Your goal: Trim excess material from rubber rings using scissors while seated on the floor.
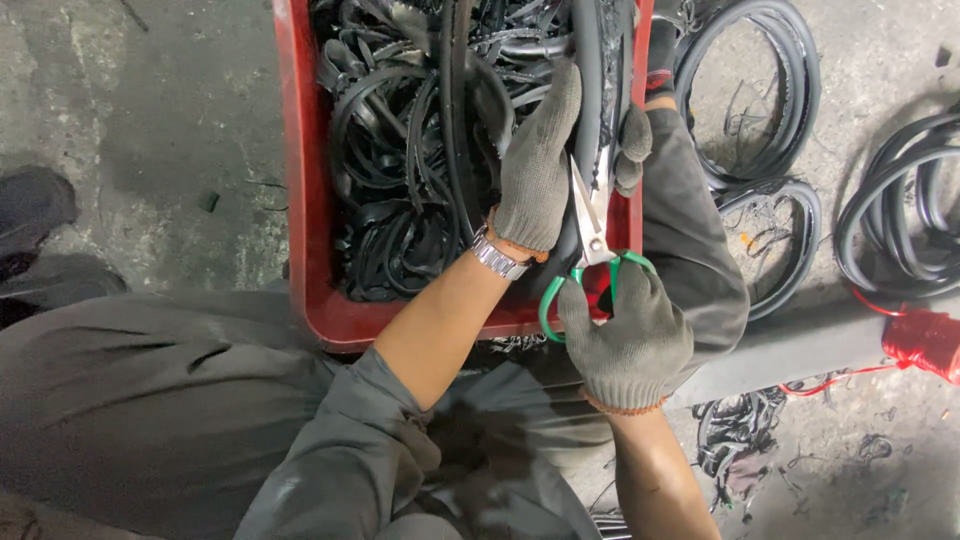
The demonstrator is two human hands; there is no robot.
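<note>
Both hands wear grey knitted work gloves with a thin orange edge at the cuff: the left hand (537, 165), the right hand (630, 335). A silver metal watch (497, 256) with a linked band sits just below the left glove's cuff. Further down from the watch, both forearms are bare, and the grey sleeve (350, 440) on the left arm is pushed up in folds to the elbow. The trousers (130, 390), left of that sleeve, are the same grey cloth, creased
</note>
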